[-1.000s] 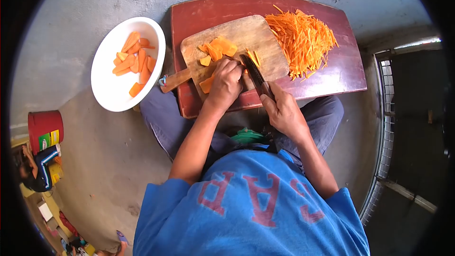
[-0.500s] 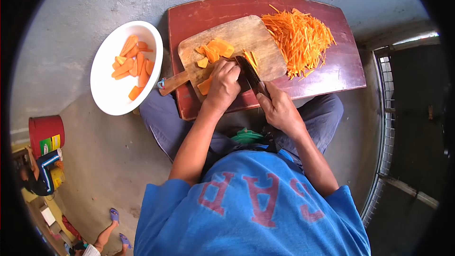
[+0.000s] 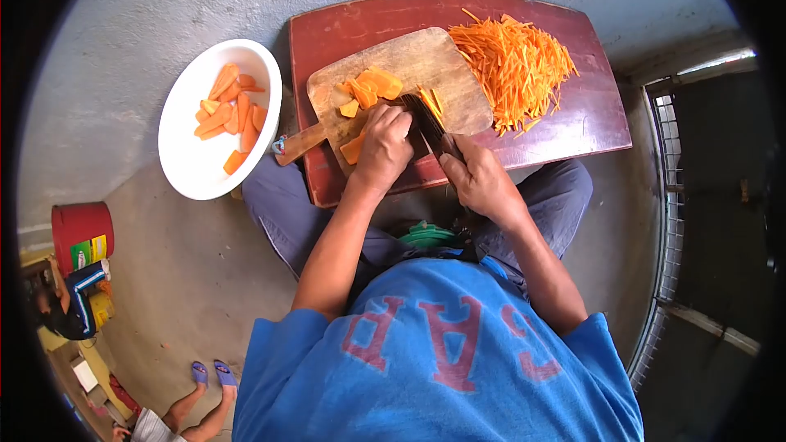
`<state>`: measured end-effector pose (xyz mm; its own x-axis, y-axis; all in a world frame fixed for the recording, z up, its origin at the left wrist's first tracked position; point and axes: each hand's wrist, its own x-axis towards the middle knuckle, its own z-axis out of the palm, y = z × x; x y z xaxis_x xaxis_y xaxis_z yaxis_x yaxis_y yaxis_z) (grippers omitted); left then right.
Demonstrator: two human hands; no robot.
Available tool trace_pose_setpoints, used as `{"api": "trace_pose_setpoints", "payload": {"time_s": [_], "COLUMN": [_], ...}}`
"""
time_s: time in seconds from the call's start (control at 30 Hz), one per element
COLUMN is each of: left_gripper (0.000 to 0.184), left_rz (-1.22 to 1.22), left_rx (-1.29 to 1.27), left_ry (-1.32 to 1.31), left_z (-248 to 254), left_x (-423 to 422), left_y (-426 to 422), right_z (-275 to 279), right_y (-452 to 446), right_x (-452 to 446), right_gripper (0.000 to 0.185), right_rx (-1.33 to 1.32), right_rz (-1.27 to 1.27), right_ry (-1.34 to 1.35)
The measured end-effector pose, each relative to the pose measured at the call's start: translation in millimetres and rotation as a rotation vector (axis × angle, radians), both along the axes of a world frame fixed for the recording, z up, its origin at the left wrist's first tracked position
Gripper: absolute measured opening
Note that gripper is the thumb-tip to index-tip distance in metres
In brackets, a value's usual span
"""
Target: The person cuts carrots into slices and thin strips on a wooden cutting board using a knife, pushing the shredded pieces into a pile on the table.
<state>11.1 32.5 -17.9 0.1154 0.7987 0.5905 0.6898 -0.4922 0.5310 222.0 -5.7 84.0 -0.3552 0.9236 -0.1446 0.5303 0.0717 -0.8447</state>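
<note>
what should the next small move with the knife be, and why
Probably a short downward stroke of the knife: the right hand grips it close beside the left hand, thin orange strips lie on its right, and wider orange pieces sit on the cutting board, not yet sliced thin.

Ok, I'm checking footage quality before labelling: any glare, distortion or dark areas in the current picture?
Head view: black rounded borders and bowed table edges, suggesting a wide lens; pale glare on the right of the red table; bright light strip above a very dark door; orange shreds fairly sharp, dark knife low in detail.
</note>
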Motion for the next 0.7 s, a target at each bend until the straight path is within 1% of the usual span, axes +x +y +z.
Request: {"api": "trace_pose_setpoints", "payload": {"time_s": [0.13, 0.17, 0.2, 0.23, 0.33, 0.37, 0.47, 0.53, 0.57, 0.6, 0.63, 0.67, 0.7], "left_gripper": [0.026, 0.026, 0.027, 0.022, 0.023, 0.018, 0.014, 0.011, 0.011, 0.011, 0.011, 0.011, 0.011], "left_rz": [0.011, 0.013, 0.013, 0.052, 0.066, 0.093, 0.13, 0.127, 0.117, 0.107, 0.112, 0.116, 0.123], "left_rx": [-0.035, -0.029, -0.022, -0.028, 0.018, 0.018, -0.003, 0.017, 0.017, 0.019, 0.013, 0.013, 0.013], "left_ry": [-0.097, -0.122, -0.148, -0.129, -0.331, -0.351, -0.465, -0.471, -0.488, -0.506, -0.52, -0.495, -0.469], "left_z": [2, 3, 4, 5, 10, 12, 19, 25, 32, 37, 36, 38, 42], "left_x": [0, 1, 1, 0, 3, 1, -2, -9, -12, -14, -18, -22, -26], "left_y": [-3, -3, -2, -2, -4, -6, -11, -15, -17, -19, -21, -21, -22], "right_z": [16, 11, 11, 11, 7, 4, -10, -11, -14, -22, -34, -52, -22], "right_y": [-6, -6, -7, -9, -20, -23, -16, 4, 18, 34, 51, 68, 74], "right_x": [7, 12, 15, 18, 21, 20, 23, 35, 45, 58, 71, 82, 81], "right_gripper": [0.022, 0.022, 0.022, 0.022, 0.023, 0.023, 0.019, 0.018, 0.02, 0.022, 0.022, 0.02, 0.02], "right_rx": [-0.029, -0.086, -0.083, -0.078, -0.109, -0.135, -0.183, -0.323, -0.266, -0.267, -0.214, -0.022, -0.205], "right_rz": [-0.065, -0.091, -0.083, -0.08, -0.05, -0.032, -0.02, -0.055, -0.054, -0.073, -0.115, -0.129, -0.187], "right_ry": [0.006, 0.018, 0.008, -0.002, 0.039, 0.062, 0.141, 0.192, 0.192, 0.219, 0.188, 0.221, 0.195]}}
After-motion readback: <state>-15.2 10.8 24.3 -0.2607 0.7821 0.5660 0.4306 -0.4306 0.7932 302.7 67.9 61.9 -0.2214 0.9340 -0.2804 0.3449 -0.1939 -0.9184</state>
